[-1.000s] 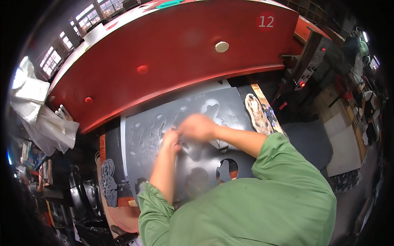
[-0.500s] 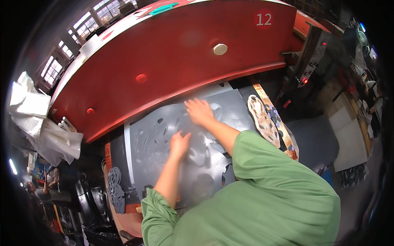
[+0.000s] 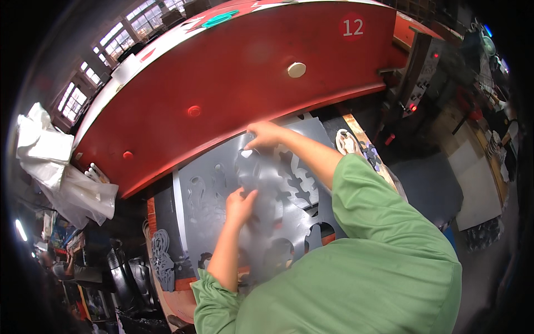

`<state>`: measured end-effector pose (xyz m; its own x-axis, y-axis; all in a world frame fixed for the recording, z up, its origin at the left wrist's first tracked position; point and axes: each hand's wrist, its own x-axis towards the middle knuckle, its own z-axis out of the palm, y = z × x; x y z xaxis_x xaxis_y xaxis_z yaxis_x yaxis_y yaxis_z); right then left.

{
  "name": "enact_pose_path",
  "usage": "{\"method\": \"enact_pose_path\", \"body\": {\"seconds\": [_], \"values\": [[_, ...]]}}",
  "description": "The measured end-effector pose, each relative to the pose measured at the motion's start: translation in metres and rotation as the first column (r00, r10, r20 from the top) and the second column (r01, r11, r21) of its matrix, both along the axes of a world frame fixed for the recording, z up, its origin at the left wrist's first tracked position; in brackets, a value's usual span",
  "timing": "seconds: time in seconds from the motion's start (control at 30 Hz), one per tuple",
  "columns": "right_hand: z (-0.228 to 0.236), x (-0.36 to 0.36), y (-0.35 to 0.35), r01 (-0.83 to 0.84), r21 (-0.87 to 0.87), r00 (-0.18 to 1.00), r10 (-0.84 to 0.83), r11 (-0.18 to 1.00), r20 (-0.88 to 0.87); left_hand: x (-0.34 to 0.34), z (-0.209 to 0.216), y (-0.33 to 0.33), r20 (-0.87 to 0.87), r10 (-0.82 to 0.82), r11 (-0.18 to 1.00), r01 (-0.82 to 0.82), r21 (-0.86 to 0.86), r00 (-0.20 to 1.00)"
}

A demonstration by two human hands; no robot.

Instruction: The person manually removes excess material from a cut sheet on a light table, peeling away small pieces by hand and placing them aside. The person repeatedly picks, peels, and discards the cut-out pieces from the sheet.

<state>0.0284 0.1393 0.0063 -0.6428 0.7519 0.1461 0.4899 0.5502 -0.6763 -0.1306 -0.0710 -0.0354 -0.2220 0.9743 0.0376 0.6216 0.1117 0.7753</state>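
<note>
A dark grey sheet [image 3: 214,167], glossy and full of cut-out holes, is partly raised over the worktable. My right hand [image 3: 265,135] grips its far part, fingers bent over and thumb below. Closer to me, my left hand [image 3: 239,208] pinches the same sheet around its middle; its fingertips are partly hidden. Through the holes, pale and reddish patches underneath show. A whitish looped piece [image 3: 346,141] lies to the right of the sheet, partly covered by my arm. Grey looped cut-outs [image 3: 161,257] are stacked at the sheet's left.
A large red machine beam [image 3: 245,83] spans the far side, low over the sheet's back edge. On its right stands a control post [image 3: 421,83] with red lights. White plastic bags [image 3: 50,145] hang at left. A dark sheet [image 3: 428,186] and a pale board [image 3: 475,189] lie at right.
My right hand has moved farther back and closed at the sheet's far part. The sheet has lifted and bowed, showing more through its holes. My left hand has barely moved.
</note>
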Motion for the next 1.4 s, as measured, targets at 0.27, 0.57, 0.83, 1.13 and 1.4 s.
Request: {"method": "enact_pose_path", "body": {"seconds": [0.27, 0.57, 0.83, 1.13, 1.4], "values": [[0.071, -0.012, -0.052, -0.34, -0.391, 0.94, 0.292, 0.855, -0.178, 0.02, 0.071, -0.036, -0.464, 0.351, 0.901, -0.159, 0.403, 0.814], [0.025, -0.042, -0.156, -0.506, -0.79, 0.824, -0.076, 0.346, -0.561, 0.008, 0.009, -0.037, 0.747, -0.005, 0.94, -0.252, 0.23, 0.664], [-0.016, -0.048, -0.196, -0.631, -0.685, 0.685, -0.154, 0.366, -0.713, 0.004, -0.016, -0.077, 0.649, -0.138, 0.901, -0.177, 0.396, 0.748], [0.042, -0.02, -0.2, 0.104, 0.144, 0.984, -0.082, 0.984, -0.156, 0.013, 0.019, -0.074, 0.152, 0.132, 0.972, -0.158, 0.175, 0.979], [0.05, -0.014, -0.111, 0.286, 0.599, 0.955, -0.278, 0.748, -0.108, 0.01, 0.056, -0.082, 0.385, 0.192, 0.965, -0.246, 0.094, 0.903]]}}
